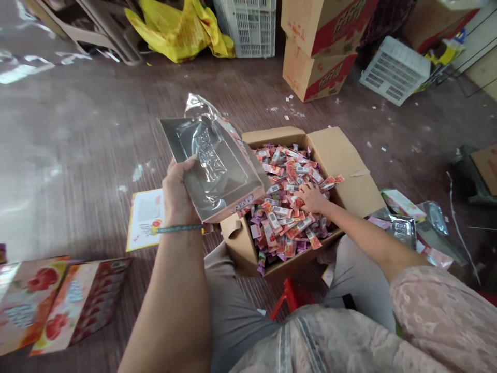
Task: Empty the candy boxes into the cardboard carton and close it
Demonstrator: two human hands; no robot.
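My left hand [178, 186] grips the side of a shallow grey-lined packaging box [186, 140], thumb on its near face. The box is tilted, with shiny clear plastic across it and a pink printed edge to the right. My right hand [311, 198] is down among small pink and purple wrapped packets [287, 228], fingers curled over some of them; the fingertips are partly hidden. These packets fill an open cardboard carton [345, 166] with its flaps folded out, between my knees.
Printed fruit boxes [46, 305] lie on the floor at the left, near a white-and-yellow card [145, 217]. Plastic packaging [407, 228] lies at the right. Stacked cartons [310, 67], white crates [396, 70] and a yellow bag [174, 31] stand farther back. A red stool [293, 298] shows below me.
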